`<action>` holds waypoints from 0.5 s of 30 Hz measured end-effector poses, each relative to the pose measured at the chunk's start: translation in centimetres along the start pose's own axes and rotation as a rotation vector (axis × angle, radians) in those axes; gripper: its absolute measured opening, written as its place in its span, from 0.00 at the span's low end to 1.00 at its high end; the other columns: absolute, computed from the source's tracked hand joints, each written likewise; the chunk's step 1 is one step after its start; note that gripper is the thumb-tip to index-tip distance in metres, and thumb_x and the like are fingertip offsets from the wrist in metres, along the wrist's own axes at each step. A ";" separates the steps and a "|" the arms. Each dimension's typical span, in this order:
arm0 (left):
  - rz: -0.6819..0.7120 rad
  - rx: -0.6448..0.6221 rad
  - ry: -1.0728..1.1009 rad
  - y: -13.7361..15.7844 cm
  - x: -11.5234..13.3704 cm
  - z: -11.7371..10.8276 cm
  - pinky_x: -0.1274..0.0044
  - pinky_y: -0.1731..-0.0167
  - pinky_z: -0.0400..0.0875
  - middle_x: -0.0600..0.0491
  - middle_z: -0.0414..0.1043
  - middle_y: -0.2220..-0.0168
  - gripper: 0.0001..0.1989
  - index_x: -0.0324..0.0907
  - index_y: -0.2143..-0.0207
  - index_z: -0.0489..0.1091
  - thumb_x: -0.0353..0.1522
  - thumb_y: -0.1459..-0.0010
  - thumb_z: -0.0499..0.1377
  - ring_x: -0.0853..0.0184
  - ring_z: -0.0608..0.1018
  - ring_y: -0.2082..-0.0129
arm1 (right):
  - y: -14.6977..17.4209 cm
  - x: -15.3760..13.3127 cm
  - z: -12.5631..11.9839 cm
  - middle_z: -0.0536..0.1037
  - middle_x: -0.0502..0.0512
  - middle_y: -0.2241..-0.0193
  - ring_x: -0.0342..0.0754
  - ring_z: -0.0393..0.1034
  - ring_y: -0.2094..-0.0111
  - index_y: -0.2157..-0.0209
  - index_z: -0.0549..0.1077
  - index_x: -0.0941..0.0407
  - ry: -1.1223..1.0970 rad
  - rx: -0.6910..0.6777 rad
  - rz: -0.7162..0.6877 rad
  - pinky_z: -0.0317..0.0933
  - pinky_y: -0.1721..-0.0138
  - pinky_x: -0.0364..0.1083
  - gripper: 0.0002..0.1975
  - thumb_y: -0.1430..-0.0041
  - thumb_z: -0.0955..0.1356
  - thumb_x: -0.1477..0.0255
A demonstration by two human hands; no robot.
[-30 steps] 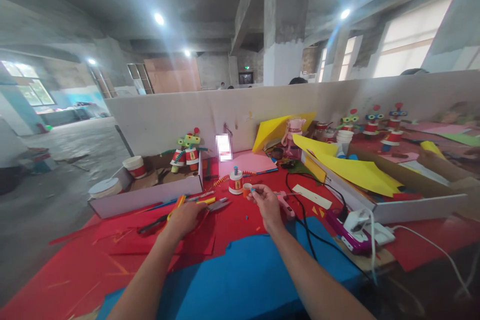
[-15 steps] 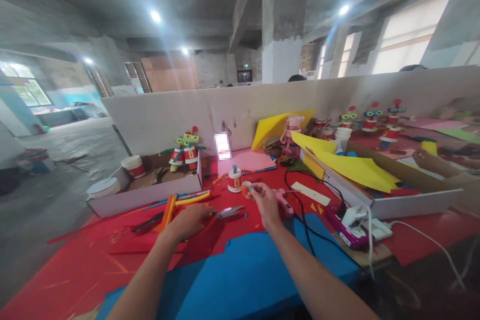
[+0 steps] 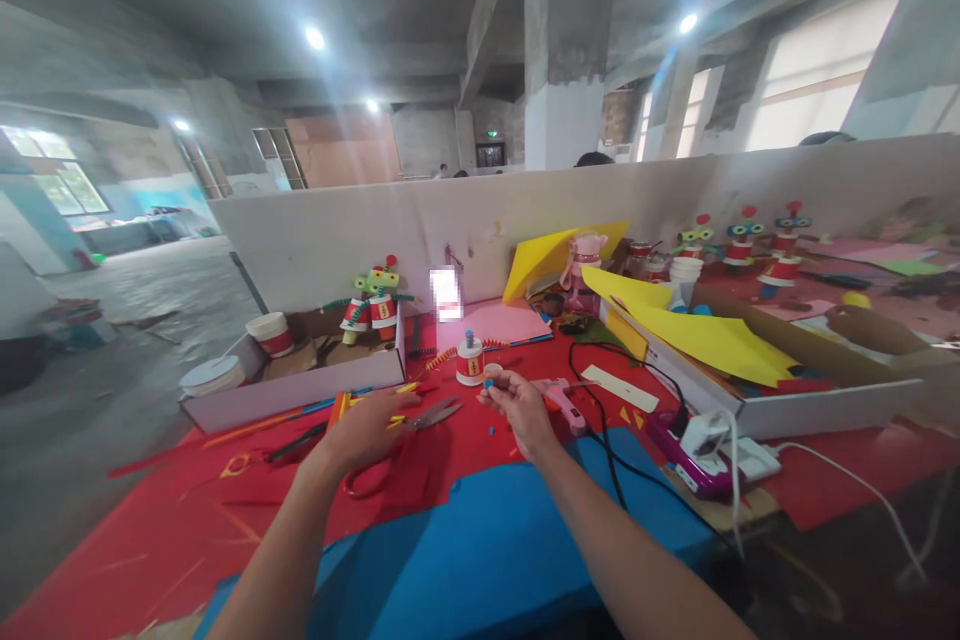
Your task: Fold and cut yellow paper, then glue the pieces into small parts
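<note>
My left hand (image 3: 367, 428) is closed at the handles of the scissors (image 3: 437, 414), whose yellow grip shows beneath the fingers. The blades lie low over the red tabletop, slightly apart, pointing right. Between thumb and fingers, my right hand (image 3: 523, 410) pinches a small blue piece (image 3: 489, 383). A small pale round object (image 3: 493, 371) sits at those fingertips, partly hidden by them. Just behind stands a white cup figure (image 3: 470, 362) with a red band, a blue top and orange coiled arms. A small blue scrap (image 3: 491, 431) lies between my hands.
A pink glue gun (image 3: 564, 404) lies right of my right hand, with black cables beside a purple power strip (image 3: 694, 460). Cardboard boxes (image 3: 292, 390) stand left and right. Blue sheet (image 3: 465, 550) covers the front. Finished figures (image 3: 381, 305) stand behind; a white partition (image 3: 337, 220) closes the back.
My left hand and the scissors have shifted left, and the blades look wider apart. My right fingers have turned, so the small orange object at their tips now shows a pale face.
</note>
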State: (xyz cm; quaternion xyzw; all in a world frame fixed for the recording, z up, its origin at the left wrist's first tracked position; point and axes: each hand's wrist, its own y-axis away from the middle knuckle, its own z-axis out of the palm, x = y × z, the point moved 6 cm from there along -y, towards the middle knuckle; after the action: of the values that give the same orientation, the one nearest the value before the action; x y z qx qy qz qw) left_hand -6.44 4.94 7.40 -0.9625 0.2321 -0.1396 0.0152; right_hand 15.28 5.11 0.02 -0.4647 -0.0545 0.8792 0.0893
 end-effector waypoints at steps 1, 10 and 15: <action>0.042 0.049 0.089 -0.5 1.5 -0.2 0.74 0.58 0.66 0.52 0.76 0.55 0.17 0.49 0.54 0.73 0.36 0.47 0.55 0.61 0.76 0.57 | 0.0 0.0 0.0 0.76 0.50 0.67 0.44 0.71 0.69 0.69 0.75 0.56 0.003 0.000 0.000 0.69 0.58 0.51 0.17 0.63 0.76 0.66; -0.005 0.352 0.947 -4.8 6.8 6.8 0.81 0.84 0.59 0.59 0.66 0.81 0.13 0.41 0.62 0.69 0.39 0.43 0.52 0.73 0.67 0.85 | -0.4 -0.1 -0.9 0.78 0.52 0.69 0.46 0.72 0.69 0.68 0.74 0.55 0.155 0.041 -0.071 0.69 0.63 0.48 0.15 0.61 0.74 0.66; 0.037 0.309 1.049 -4.4 6.7 8.0 0.82 0.84 0.59 0.62 0.64 0.83 0.15 0.41 0.60 0.67 0.40 0.47 0.59 0.73 0.66 0.86 | -0.5 0.1 -0.5 0.77 0.51 0.71 0.47 0.71 0.68 0.71 0.74 0.56 0.233 0.013 -0.121 0.67 0.65 0.46 0.11 0.58 0.73 0.68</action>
State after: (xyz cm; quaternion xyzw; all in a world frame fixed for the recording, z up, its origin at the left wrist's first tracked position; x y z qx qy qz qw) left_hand 3.44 5.58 1.92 -0.7461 0.2024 -0.6330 0.0411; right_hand 15.72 5.60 -0.25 -0.5590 -0.0659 0.8127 0.1507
